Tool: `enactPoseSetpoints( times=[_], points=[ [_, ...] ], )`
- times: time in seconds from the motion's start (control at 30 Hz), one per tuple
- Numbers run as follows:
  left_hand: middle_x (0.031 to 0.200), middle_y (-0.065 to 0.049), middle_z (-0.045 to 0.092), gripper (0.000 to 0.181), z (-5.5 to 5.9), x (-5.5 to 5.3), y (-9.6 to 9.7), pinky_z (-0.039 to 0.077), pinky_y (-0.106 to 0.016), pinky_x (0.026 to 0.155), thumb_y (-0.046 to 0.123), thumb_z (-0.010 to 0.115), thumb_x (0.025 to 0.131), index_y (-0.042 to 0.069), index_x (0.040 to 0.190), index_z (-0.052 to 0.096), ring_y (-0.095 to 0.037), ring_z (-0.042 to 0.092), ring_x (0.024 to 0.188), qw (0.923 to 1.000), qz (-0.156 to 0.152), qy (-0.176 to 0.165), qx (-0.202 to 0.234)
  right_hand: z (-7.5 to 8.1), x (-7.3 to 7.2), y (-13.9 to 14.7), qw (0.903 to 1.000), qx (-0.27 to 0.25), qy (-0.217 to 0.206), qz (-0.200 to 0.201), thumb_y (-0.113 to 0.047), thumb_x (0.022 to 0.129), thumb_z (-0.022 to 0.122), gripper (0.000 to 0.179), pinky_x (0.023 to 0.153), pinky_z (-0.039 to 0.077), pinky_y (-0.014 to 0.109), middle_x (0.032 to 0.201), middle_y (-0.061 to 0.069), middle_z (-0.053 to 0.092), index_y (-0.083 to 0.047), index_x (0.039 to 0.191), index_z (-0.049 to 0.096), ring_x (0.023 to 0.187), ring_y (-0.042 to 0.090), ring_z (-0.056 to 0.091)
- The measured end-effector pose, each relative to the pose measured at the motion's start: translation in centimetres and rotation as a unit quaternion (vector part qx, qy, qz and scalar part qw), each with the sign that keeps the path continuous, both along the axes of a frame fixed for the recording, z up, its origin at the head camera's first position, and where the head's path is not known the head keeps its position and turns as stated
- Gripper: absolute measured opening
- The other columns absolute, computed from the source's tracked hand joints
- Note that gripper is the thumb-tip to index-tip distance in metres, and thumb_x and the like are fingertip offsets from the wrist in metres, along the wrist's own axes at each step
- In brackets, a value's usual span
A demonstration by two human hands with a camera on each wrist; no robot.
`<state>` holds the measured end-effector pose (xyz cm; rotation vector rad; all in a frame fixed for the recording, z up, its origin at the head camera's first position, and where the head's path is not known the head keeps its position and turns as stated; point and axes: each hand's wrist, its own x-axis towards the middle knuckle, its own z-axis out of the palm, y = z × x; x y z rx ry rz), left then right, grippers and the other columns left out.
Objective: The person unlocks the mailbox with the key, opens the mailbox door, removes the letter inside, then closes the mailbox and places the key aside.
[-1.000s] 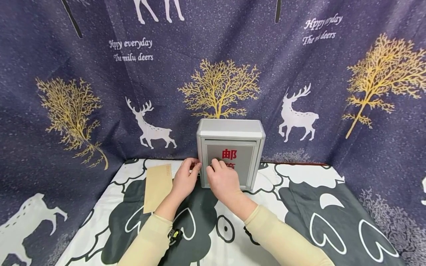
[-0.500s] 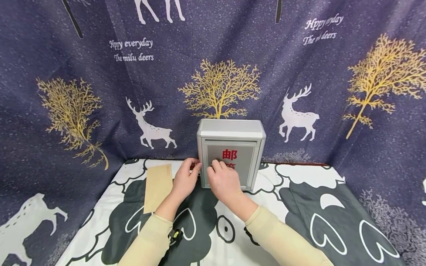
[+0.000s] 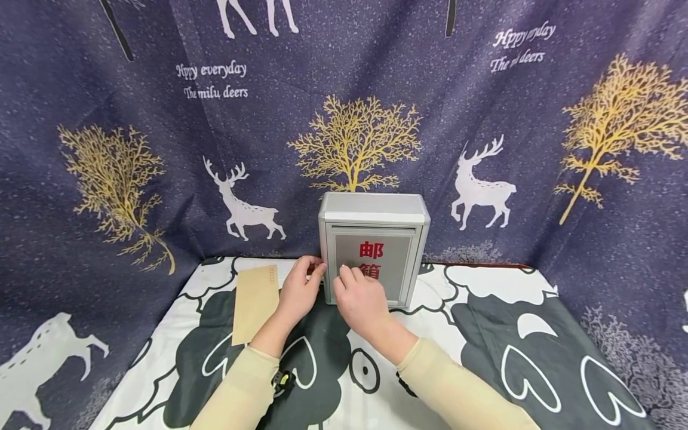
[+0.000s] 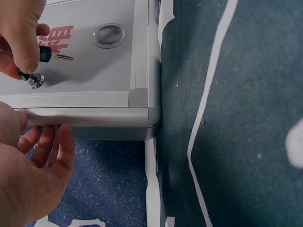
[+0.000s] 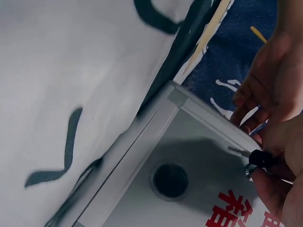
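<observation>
A silver-grey mailbox (image 3: 374, 209) with red characters stands upright in the middle of the head view. My right hand (image 3: 361, 298) is at the left part of its front panel and pinches a black-headed key (image 4: 45, 53). In the left wrist view a metal key blade (image 4: 64, 57) points away from the fingers, and the round lock (image 4: 36, 80) lies right below the thumb tip. My left hand (image 3: 301, 288) holds the mailbox's left edge, thumb at the front frame and bent fingers against the side wall. The right hand hides part of the lock in the head view.
A brown paper envelope (image 3: 255, 304) lies flat on the black-and-white patterned cloth (image 3: 424, 394), left of the left hand. Close behind the mailbox hangs a dark blue curtain (image 3: 376, 54) with deer and trees. A round window (image 4: 109, 35) is set low in the mailbox front.
The right hand has turned and shifted slightly down at the lock, uncovering more of the second red character. The left hand, mailbox and envelope stay in place.
</observation>
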<state>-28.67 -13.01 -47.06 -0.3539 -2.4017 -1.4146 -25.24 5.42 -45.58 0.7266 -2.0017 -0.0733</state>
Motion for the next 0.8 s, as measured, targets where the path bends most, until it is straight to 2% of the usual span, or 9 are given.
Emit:
enactPoseSetpoints(
  times=[0.1,0.23,0.37,0.57,0.7,0.8],
  points=[
    [0.123,-0.01,0.069,0.023,0.0,0.0,0.0,0.061,-0.048,0.09,0.03,0.063,0.117,0.009,0.125,0.07,-0.03,0.069,0.117,1.0,-0.001,-0.002,0.002,-0.2,0.3,0.1,0.9999,-0.009,-0.003,0.011,-0.009,0.091,0.084,0.014,0.051,0.052,0.029,0.101,0.009,0.067,-0.007,0.088,0.071,0.081,0.022,0.067],
    [0.124,-0.01,0.069,0.023,-0.1,-0.2,0.0,0.06,-0.047,0.092,0.03,0.063,0.117,0.009,0.125,0.07,-0.03,0.069,0.118,1.0,0.0,-0.005,0.006,-0.3,1.0,0.4,0.9991,-0.022,-0.029,0.024,-0.009,0.091,0.083,0.014,0.048,0.05,0.03,0.095,0.007,0.062,-0.007,0.089,0.07,0.077,0.021,0.065],
    [0.123,-0.01,0.069,0.023,-0.1,-0.2,0.0,0.06,-0.049,0.093,0.03,0.063,0.117,0.01,0.125,0.07,-0.029,0.069,0.118,1.0,0.0,-0.002,0.009,-0.4,1.6,0.8,0.9976,-0.036,-0.05,0.033,-0.009,0.085,0.089,0.019,0.047,0.048,0.03,0.088,0.004,0.056,-0.009,0.09,0.07,0.074,0.02,0.064],
    [0.124,-0.01,0.069,0.025,-0.1,-0.2,0.0,0.059,-0.05,0.095,0.032,0.063,0.116,0.009,0.125,0.07,-0.03,0.069,0.119,1.0,0.004,-0.003,0.008,-1.3,1.5,1.1,0.9921,-0.086,-0.073,0.055,-0.006,0.079,0.091,0.022,0.043,0.044,0.029,0.082,0.0,0.053,-0.013,0.086,0.072,0.062,0.015,0.056],
    [0.124,-0.011,0.069,0.025,-0.1,-0.1,0.0,0.058,-0.051,0.095,0.031,0.063,0.117,0.009,0.126,0.07,-0.031,0.068,0.119,1.0,0.003,-0.002,0.007,-1.5,1.8,1.3,0.9782,-0.137,-0.136,0.077,-0.006,0.081,0.087,0.016,0.045,0.049,0.028,0.085,-0.002,0.06,-0.014,0.089,0.077,0.061,0.011,0.059],
    [0.124,-0.011,0.069,0.025,-0.2,-0.1,0.0,0.058,-0.051,0.096,0.031,0.063,0.117,0.009,0.126,0.07,-0.031,0.068,0.119,1.0,0.001,-0.002,0.007,-1.3,2.3,1.4,0.955,-0.179,-0.221,0.085,-0.006,0.085,0.085,0.012,0.052,0.051,0.027,0.089,-0.002,0.065,-0.013,0.094,0.081,0.065,0.01,0.061]
  ],
)
